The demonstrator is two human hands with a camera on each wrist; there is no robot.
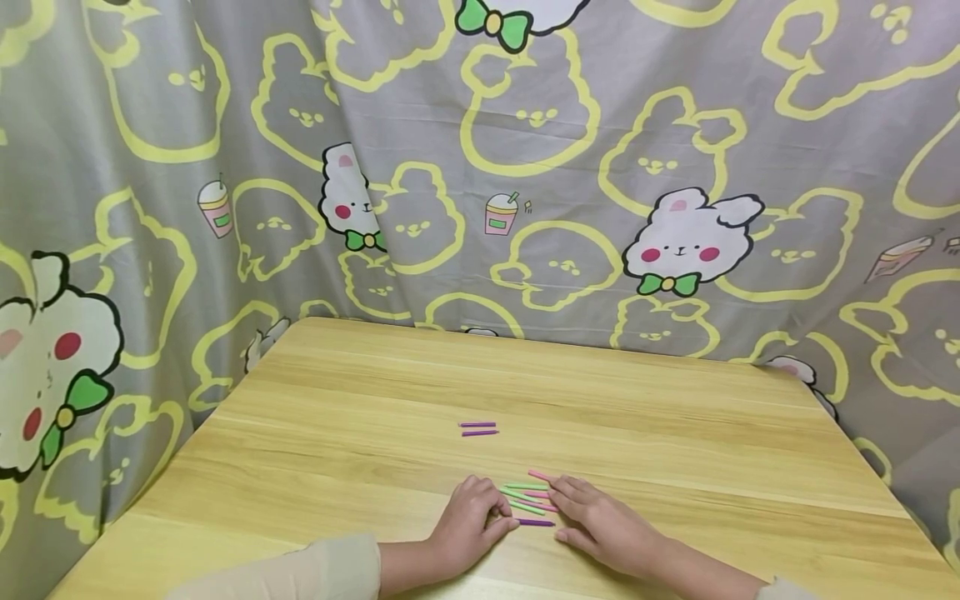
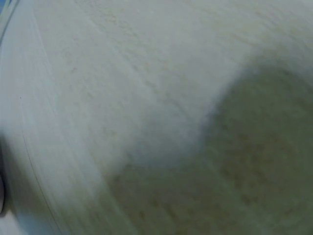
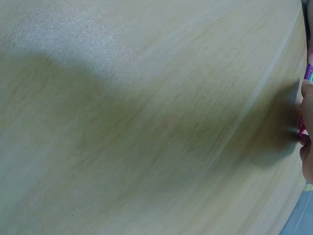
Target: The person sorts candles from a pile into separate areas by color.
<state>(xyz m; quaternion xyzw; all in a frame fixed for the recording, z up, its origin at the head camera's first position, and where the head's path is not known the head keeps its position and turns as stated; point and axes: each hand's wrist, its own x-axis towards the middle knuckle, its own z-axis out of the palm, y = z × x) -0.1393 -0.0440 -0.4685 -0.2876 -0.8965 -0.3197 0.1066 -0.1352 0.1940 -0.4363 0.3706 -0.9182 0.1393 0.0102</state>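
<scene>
Near the tabletop's (image 1: 675, 433) front edge, the left hand (image 1: 468, 525) and right hand (image 1: 600, 525) lie loosely spread, holding nothing, flanking mixed green, pink and purple sticks (image 1: 528, 498). Best slide one stick free without disturbing its neighbours; two purple sticks (image 1: 478, 428) lie sorted toward the middle.

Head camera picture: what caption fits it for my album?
Two hands rest beside coloured sticks on a wooden table.

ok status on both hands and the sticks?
Left hand and right hand flat on the table, flanking the mixed stick pile, gripping nothing. Two purple sticks set apart, farther out. Nothing in the way.
</scene>
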